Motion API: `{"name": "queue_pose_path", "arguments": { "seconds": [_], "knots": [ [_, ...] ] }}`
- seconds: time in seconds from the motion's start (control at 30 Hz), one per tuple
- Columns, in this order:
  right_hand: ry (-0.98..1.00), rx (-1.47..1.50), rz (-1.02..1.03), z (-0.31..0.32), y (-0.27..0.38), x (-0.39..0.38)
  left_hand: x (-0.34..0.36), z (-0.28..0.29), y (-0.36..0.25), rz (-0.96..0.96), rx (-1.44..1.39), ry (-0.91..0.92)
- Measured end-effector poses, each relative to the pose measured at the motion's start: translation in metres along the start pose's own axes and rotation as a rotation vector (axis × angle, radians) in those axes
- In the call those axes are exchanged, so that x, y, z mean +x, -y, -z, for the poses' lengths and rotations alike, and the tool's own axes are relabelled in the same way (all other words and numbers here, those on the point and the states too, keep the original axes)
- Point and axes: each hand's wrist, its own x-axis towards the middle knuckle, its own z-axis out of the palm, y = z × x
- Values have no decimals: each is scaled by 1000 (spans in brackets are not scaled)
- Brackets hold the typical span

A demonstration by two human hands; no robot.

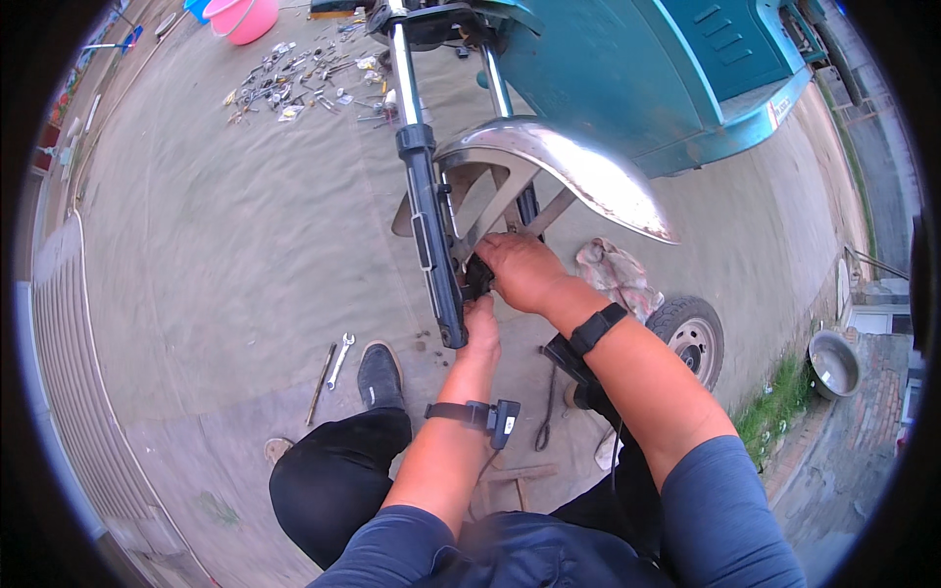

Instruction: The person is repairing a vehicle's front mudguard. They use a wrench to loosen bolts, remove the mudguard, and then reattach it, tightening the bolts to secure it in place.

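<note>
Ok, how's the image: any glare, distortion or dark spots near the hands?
In the head view, glare on the chrome mudguard; also in the head view, the ridged strip at left curves near the rim; same head view, the black part by the left hand and right hand shows little detail.

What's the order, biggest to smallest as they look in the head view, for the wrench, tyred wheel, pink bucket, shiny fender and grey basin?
1. Shiny fender
2. Tyred wheel, partly behind the arm
3. Grey basin and pink bucket: too alike to rank; the top edge cuts the bucket
4. Wrench
</note>
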Motion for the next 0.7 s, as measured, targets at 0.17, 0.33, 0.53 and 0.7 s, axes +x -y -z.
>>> {"name": "queue_pose_path", "arguments": {
  "seconds": [0.17, 0.33, 0.53, 0.7],
  "knots": [
    [6, -36, 39, 7, 0, 3, -4, -5, -2, -39, 82, -87],
    [-131, -49, 46, -9, -4, 2, -9, -10, -5, 278, -209, -75],
    [-292, -54, 43, -24, -1, 2, -15, -22, -17, 361, -324, -67],
    [-265, -117, 37, -27, -5, 2, -12, -38, -24, 302, -295, -99]
  ]
}}
